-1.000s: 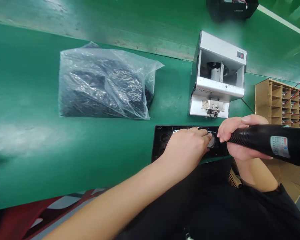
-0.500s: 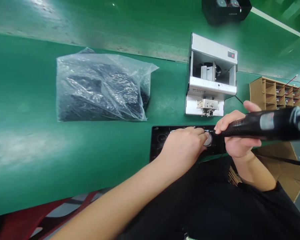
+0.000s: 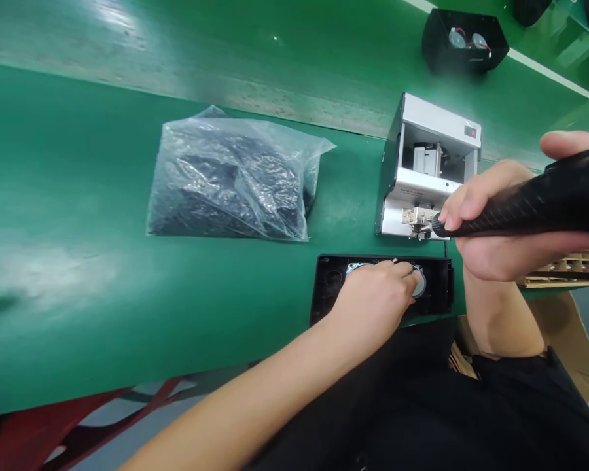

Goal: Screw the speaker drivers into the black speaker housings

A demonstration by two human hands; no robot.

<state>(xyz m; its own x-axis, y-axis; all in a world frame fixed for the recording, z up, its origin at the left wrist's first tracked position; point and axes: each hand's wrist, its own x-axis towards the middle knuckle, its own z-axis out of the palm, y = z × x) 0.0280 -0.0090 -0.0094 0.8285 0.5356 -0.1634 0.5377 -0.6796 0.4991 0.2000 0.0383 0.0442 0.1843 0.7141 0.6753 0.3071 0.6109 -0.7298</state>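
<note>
- The right hand (image 3: 495,252) is closed firmly around the barrel of a black electric screwdriver (image 3: 544,212), with its fingers (image 3: 471,203) wrapped near the tip end; the tool is plainly held.
- The left hand (image 3: 373,294) lies palm-down with its fingers curved over a black plastic housing (image 3: 334,281). Its fingertips reach a round metal disc (image 3: 419,284), but whether they pinch it or only press on it cannot be told.
- The black plastic housing lies open side up on a green belt (image 3: 78,196), directly under the left hand, with a second round metal part (image 3: 358,267) partly covered by the same hand.
- The step in hand appears to be steadying the disc in the housing while the driver is loaded with a screw.
- The driver tip (image 3: 436,226) is at the outlet of a silver screw feeder (image 3: 436,131), so the next move would seem to call for seating a screw on the tip and keeping the disc steady.
- Compared with the earlier frame, the driver has left the disc and risen to the feeder, while the left hand lies much as before.
- The screw feeder stands just beyond the housing, a clear plastic bag (image 3: 230,183) of dark parts lies beyond and to the left, and a black bin (image 3: 464,42) sits well beyond.
</note>
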